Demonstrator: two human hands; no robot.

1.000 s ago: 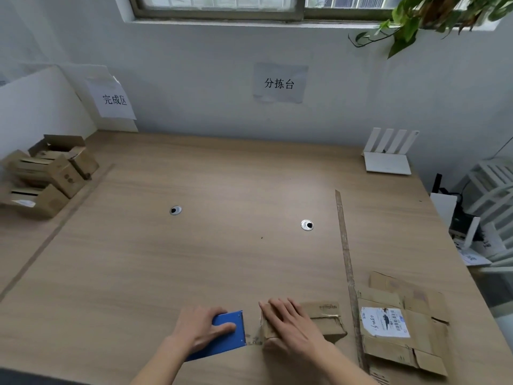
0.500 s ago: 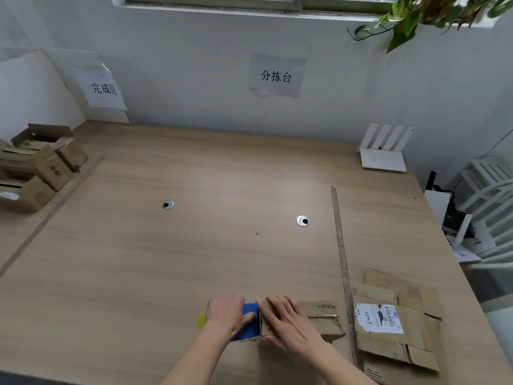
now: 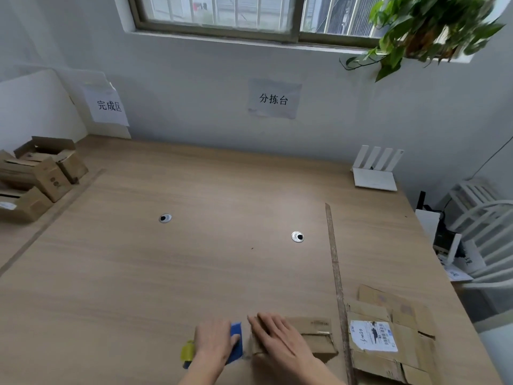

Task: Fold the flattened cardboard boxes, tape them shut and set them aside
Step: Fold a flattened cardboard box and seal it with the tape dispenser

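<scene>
1. Cardboard is the business at the near edge of the counter (image 3: 194, 273): a small folded box (image 3: 311, 339) lies flat there, just left of the long strip (image 3: 334, 262) that runs toward the far edge.
2. Compared with a second ago, the blue tape dispenser (image 3: 236, 343) has moved in from well left of the box until its blue body sits just beside the box's left end; a yellow part (image 3: 187, 351), unseen a second ago, now shows at its left.
3. That closing-in suggests tape is being laid over the box's left end, so the taping step looks under way, not finished.
4. Left hand (image 3: 215, 343): curled over the dispenser, gripping it from above.
5. Right hand (image 3: 277, 337): fingers spread flat and pressed on the box's left half, holding it down.
6. Flattened boxes (image 3: 388, 337), the top one bearing a white shipping label, wait at the near right corner, apparently unfolded.
7. Finished boxes (image 3: 36, 179) sit in a pile at the far left edge, so setting aside probably means carrying this one there.
8. Hidden or unclear: no tape strip can be made out; the hands cover the seam being closed; whether dispenser and box actually touch cannot be told; the forearms are cut off by the lower frame.
</scene>
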